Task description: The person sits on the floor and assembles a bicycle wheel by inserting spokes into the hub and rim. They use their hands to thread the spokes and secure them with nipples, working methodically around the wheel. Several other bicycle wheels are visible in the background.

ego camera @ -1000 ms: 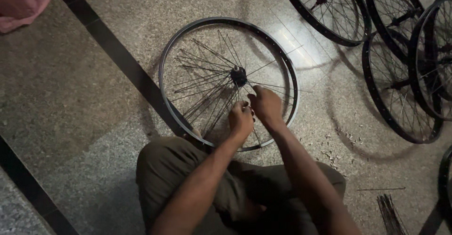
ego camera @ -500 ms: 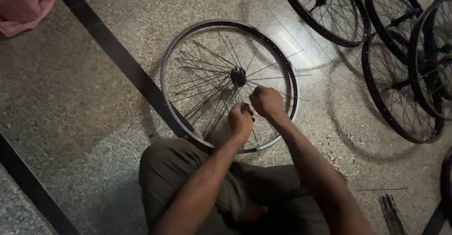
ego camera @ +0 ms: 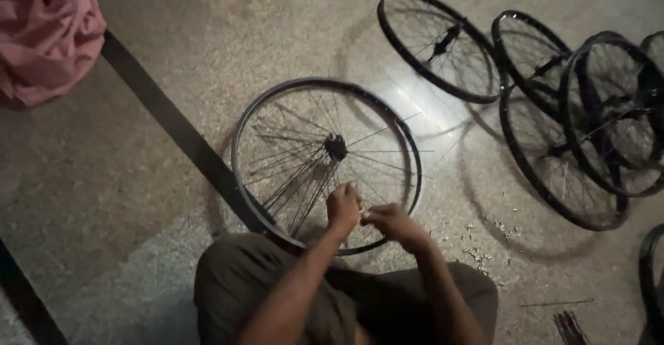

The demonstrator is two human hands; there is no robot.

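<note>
Speckled stone floor [ego camera: 173, 34] with a dark inlaid strip [ego camera: 173, 131], a pink cloth [ego camera: 41, 34] bundled in the corner, finished wheels [ego camera: 553, 103] stacked at right. Dead centre lies the bicycle rim [ego camera: 238, 151], flat before the knees: light and stiff at the hoop, best gripped there, since its thin spokes [ego camera: 290, 179] look bendy. Left hand [ego camera: 344, 207] and right hand [ego camera: 391, 222] pinch together at the near edge, on something too small to tell. Loose nipples [ego camera: 477, 252] scatter alongside.

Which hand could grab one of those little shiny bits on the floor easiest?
Probably the right hand. It sits nearer the small metal bits, which are scattered on the floor to its side of the wheel. The left hand is farther away, over the spokes.
</note>
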